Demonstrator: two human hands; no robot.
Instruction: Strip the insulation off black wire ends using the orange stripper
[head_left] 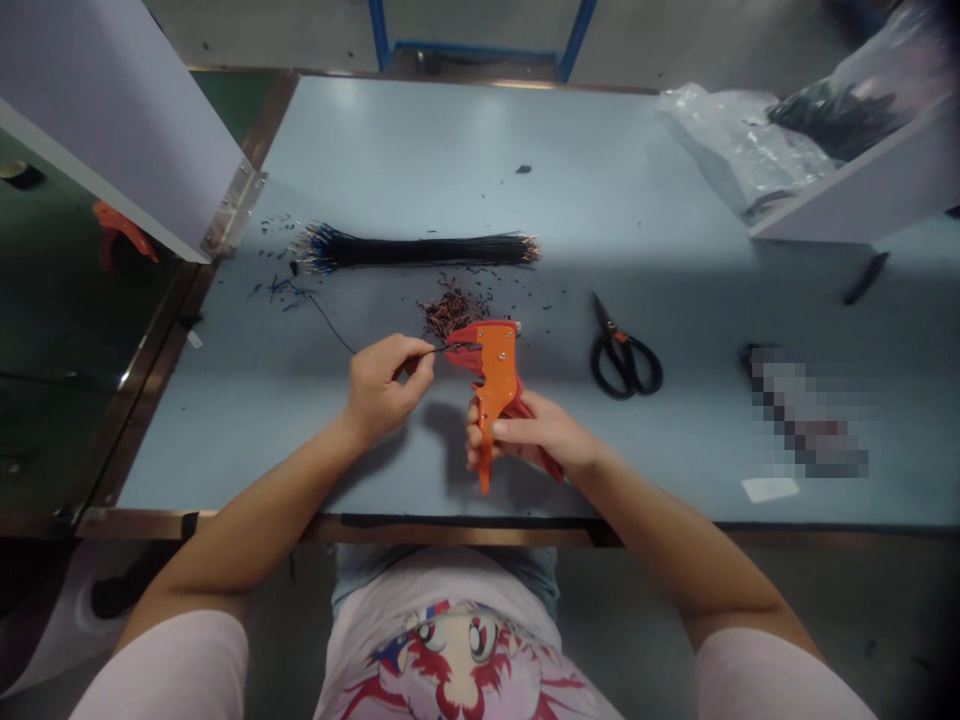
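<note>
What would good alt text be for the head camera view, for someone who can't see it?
A person's bare right hand grips an orange plastic wire stripper while the left hand holds a thin black wire at its jaws. A long bundle of black wires and black-handled steel scissors lie on the pale blue workbench.

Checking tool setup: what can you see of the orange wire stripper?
The orange plastic wire stripper is a pistol-shaped tool with an orange body, small metal rivets and a darker red handle below. It stands nearly upright, jaws at the top facing left, gripped in the right hand above the blue-grey table. A thin black wire, pinched by the left hand, reaches into the jaws.
</note>
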